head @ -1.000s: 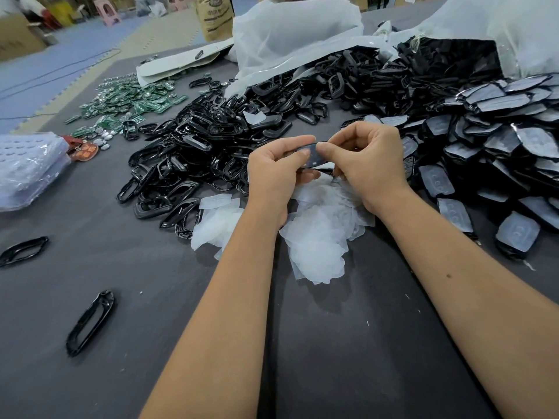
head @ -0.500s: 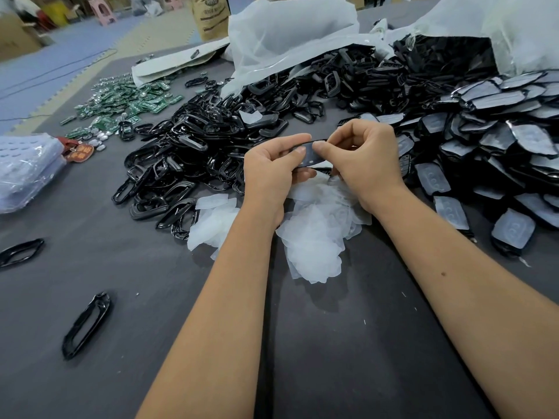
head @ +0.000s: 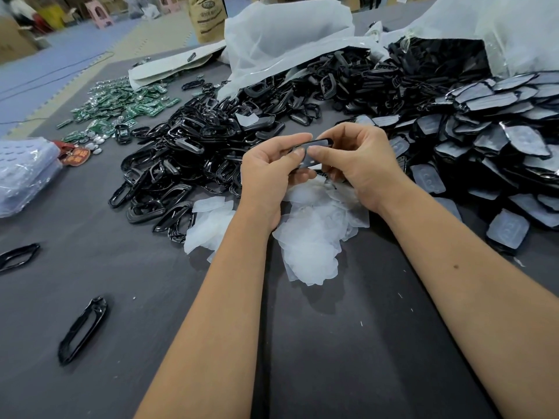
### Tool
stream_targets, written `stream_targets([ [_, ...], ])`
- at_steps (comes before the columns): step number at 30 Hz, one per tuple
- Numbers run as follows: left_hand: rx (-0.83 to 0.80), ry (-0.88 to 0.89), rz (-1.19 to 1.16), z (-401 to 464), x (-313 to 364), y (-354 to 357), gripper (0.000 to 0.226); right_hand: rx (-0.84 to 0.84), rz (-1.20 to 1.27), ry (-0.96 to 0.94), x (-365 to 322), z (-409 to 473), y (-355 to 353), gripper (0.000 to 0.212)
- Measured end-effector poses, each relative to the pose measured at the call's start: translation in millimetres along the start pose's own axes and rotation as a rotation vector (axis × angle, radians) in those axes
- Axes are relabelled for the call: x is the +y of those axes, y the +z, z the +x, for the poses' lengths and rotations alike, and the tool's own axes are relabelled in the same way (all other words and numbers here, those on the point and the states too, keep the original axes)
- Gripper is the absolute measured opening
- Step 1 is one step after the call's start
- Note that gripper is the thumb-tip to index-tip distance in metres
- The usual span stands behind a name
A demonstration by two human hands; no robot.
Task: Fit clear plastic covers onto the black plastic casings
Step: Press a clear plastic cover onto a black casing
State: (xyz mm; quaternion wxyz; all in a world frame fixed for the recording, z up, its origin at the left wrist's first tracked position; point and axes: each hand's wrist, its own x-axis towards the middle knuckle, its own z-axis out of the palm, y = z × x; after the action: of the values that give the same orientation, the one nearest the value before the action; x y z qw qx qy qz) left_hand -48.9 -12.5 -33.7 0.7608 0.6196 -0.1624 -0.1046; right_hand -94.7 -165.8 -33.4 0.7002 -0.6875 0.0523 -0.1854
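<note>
Both hands pinch one black casing point(head: 314, 152) above the clear covers point(head: 308, 237). The left hand point(head: 269, 170) and right hand point(head: 360, 164) grip opposite ends.

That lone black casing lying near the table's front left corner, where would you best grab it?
Pinch the black casing across its two long side rails near the middle, coming from above. It lies flat as a narrow open frame with bare table all round it, so fingers can likely straddle the short width; its ends look thinner and glossy.
</note>
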Motion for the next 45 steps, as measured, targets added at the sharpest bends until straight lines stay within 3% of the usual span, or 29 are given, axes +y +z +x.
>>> stream_targets([
  [13,0.004,0.036,-0.006,-2.3,0.5,2.9,0.022,0.023,0.009,0.01,-0.3,0.2,0.5,0.004],
  [21,0.049,-0.006,-0.035,1.3,-0.9,1.9,0.023,0.032,0.054,0.066,-1.4,2.2,0.6,0.015],
  [27,0.045,0.015,-0.008,-1.6,0.7,2.9,0.016,0.061,0.006,0.04,0.6,2.0,0.3,0.01],
  [45,0.029,0.026,0.005,-2.5,1.7,3.8,0.026,0.032,-0.031,0.0,-4.6,-3.2,4.6,0.011],
])
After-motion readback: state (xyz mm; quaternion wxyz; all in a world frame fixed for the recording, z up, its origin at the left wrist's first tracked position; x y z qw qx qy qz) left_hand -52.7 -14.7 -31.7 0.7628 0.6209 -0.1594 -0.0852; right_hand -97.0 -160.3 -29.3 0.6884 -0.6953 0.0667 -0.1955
